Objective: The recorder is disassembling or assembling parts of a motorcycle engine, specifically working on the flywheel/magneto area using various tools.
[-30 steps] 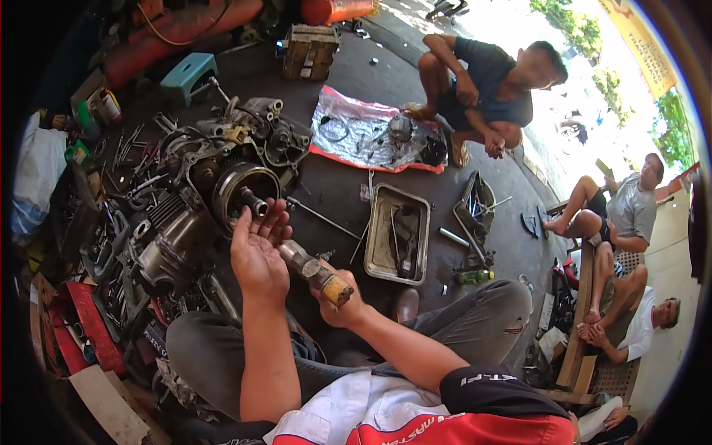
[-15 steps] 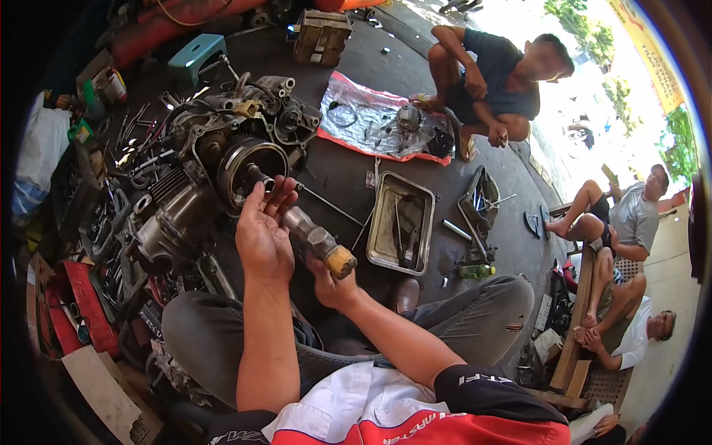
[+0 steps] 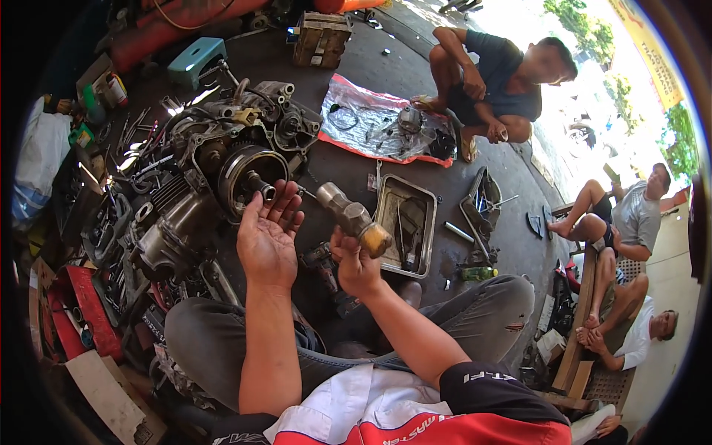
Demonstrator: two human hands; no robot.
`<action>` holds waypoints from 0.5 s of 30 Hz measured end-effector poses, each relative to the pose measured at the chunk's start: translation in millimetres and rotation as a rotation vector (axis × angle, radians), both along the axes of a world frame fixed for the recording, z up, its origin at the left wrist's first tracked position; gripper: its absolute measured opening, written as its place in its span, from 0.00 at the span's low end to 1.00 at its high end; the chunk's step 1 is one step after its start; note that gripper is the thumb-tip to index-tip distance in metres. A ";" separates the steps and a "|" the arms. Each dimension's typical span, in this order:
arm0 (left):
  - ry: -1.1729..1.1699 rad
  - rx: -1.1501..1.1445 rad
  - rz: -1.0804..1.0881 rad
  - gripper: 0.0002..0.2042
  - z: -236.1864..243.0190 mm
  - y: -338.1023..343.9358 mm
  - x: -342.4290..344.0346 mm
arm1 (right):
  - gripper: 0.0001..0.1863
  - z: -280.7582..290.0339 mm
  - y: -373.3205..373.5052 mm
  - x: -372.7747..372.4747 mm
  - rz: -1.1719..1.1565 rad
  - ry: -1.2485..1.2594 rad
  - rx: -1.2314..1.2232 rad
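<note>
My left hand (image 3: 268, 241) is palm up with fingers spread, its fingertips beside the short shaft (image 3: 258, 184) in the middle of a round metal drum (image 3: 276, 165). That drum sits on the side of a greasy engine (image 3: 178, 215) on the floor. In my right hand (image 3: 358, 271) is a hammer (image 3: 347, 211) with a thick metal head and a worn yellow face. The hammer head is raised to the right of the drum, apart from it; its handle is mostly hidden. Behind my right wrist lies a cordless power tool (image 3: 320, 259), partly covered.
A metal tray (image 3: 429, 236) with tools lies ahead right, near an oily part (image 3: 480, 204) and a green bottle (image 3: 478, 273). Engine parts rest on a silver sheet (image 3: 348, 100). One person squats beside it (image 3: 493, 81); others sit at right. Scattered tools (image 3: 111, 222) fill the left.
My right hand has moved up and to the right with the hammer, away from my left hand. My left hand's fingers have spread slightly near the shaft.
</note>
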State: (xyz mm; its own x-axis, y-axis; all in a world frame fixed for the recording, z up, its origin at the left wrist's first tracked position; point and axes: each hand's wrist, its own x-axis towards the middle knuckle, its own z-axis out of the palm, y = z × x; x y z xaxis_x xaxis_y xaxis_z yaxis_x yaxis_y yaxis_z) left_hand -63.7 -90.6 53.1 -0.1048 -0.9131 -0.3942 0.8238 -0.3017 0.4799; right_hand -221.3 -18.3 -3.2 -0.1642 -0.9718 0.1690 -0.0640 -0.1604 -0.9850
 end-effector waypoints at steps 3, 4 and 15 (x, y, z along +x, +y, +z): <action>0.001 -0.004 0.009 0.19 0.7 -0.2 -0.2 | 0.29 -34.0 10.8 -19.5 -0.042 -0.064 0.138; -0.009 0.006 0.019 0.19 0.2 0.0 -0.6 | 0.30 -44.3 15.6 -26.5 -0.083 0.050 0.187; 0.013 0.075 0.069 0.19 -3.5 -0.2 -8.9 | 0.31 -85.8 38.0 -39.4 -0.188 0.386 0.418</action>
State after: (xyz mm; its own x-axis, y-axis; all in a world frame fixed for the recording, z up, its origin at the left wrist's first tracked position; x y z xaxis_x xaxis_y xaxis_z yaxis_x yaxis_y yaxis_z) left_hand -72.6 -90.8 49.6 -0.0482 -0.8864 -0.4604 0.8497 -0.2786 0.4476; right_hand -260.7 19.8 -89.0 -0.3424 -0.9291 -0.1396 -0.4198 0.2843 -0.8620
